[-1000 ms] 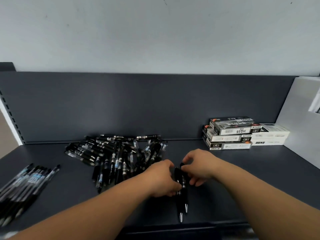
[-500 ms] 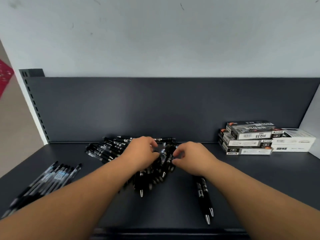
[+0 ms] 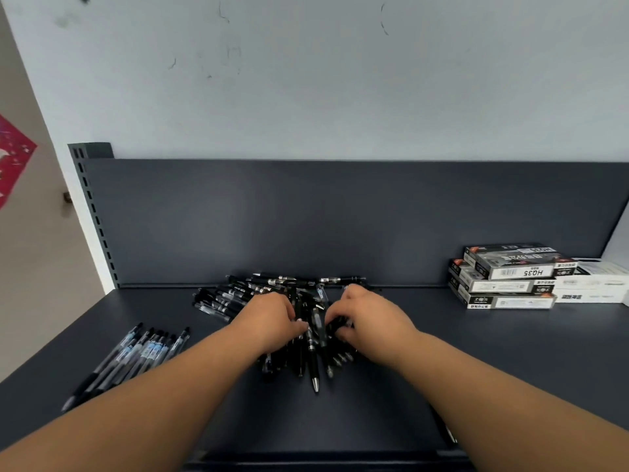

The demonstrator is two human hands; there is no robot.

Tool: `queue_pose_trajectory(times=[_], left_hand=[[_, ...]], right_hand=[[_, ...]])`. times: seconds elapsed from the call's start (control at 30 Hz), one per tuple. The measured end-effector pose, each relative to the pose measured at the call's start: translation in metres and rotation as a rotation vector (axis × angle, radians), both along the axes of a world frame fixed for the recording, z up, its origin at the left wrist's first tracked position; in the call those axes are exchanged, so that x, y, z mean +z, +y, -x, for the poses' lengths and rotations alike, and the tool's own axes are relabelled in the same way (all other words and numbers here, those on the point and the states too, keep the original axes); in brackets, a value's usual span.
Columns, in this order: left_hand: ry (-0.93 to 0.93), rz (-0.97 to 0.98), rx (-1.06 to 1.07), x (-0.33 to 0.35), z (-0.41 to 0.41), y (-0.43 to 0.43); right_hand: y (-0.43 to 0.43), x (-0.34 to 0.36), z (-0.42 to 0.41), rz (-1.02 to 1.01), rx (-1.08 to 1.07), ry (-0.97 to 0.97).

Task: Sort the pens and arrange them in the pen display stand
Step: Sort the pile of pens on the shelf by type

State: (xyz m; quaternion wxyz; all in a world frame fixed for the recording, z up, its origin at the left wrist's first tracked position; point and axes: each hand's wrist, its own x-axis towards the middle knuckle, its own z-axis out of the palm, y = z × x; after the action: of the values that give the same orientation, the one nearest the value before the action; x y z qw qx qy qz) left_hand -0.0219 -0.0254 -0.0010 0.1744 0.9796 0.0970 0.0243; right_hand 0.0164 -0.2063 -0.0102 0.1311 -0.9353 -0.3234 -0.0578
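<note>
Nearest, at five o'clock from the hands, a dark pen (image 3: 448,434) lies on the dark grey shelf (image 3: 510,376), mostly hidden by the right forearm. At eight o'clock a row of pens (image 3: 136,356) lies side by side; these have clear barrels with pale blue labels and black ends.

In the middle is the pile of pens (image 3: 238,298), loose and crossing each other. They are black and glossy, with silver tips and silver rings, and some have a clear section. One long pen (image 3: 313,366) points out of the pile toward six o'clock and shows its silver tip.

The left hand (image 3: 269,321) is on the pile with its fingers curled down, and it grips pens there. The right hand (image 3: 371,321), just beside it at three o'clock, also has curled fingers and pinches black pens against the thumb.

Farther, at two o'clock from the pile, three black and grey boxes (image 3: 503,277) are stacked; the top one reads "HQ35" upside down. White boxes (image 3: 592,284) touch them on the right. Behind stands the dark back panel (image 3: 340,216), then the pale wall (image 3: 306,80).
</note>
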Motion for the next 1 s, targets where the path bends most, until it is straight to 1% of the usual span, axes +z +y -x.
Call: queue_pose_trajectory(times=[0.03, 0.13, 0.2, 0.3, 0.4, 0.47, 0.57, 0.67, 0.77, 0.83, 0.93, 1.0], left_hand=[[0.010, -0.011, -0.006, 0.000, 0.000, -0.002], [0.043, -0.031, -0.023, 0.001, 0.000, -0.008], [0.055, -0.035, -0.042, 0.000, -0.001, -0.011], [0.066, -0.026, -0.054, -0.002, -0.003, -0.015], [0.085, 0.004, -0.036, -0.004, -0.008, -0.018], [0.093, 0.023, -0.022, -0.003, -0.010, -0.019], [0.108, 0.035, -0.012, -0.002, -0.011, -0.018], [0.084, 0.064, -0.012, -0.002, -0.013, -0.014], [0.018, 0.058, -0.005, 0.001, -0.013, -0.009], [-0.044, 0.029, -0.041, 0.007, -0.010, -0.008], [-0.153, -0.033, -0.154, 0.021, -0.005, -0.008], [-0.202, -0.019, -0.248, 0.031, -0.004, -0.008]], right_hand=[[0.000, 0.002, 0.001, -0.090, -0.001, -0.023], [-0.002, 0.011, 0.002, -0.478, -0.041, -0.086], [-0.005, 0.018, 0.003, -0.660, -0.117, -0.064], [-0.009, 0.024, 0.004, -0.774, -0.206, -0.005], [-0.012, 0.021, 0.003, -0.808, -0.261, 0.053], [-0.013, 0.016, 0.002, -0.831, -0.291, 0.134], [-0.012, 0.011, 0.002, -0.921, -0.320, 0.313], [-0.009, 0.008, 0.002, -0.916, -0.332, 0.444], [-0.006, 0.007, 0.003, -0.873, -0.316, 0.441], [-0.006, 0.011, 0.004, -0.795, -0.285, 0.322], [-0.003, 0.023, 0.003, -0.598, -0.222, 0.058], [-0.003, 0.029, 0.002, -0.450, -0.150, -0.009]])
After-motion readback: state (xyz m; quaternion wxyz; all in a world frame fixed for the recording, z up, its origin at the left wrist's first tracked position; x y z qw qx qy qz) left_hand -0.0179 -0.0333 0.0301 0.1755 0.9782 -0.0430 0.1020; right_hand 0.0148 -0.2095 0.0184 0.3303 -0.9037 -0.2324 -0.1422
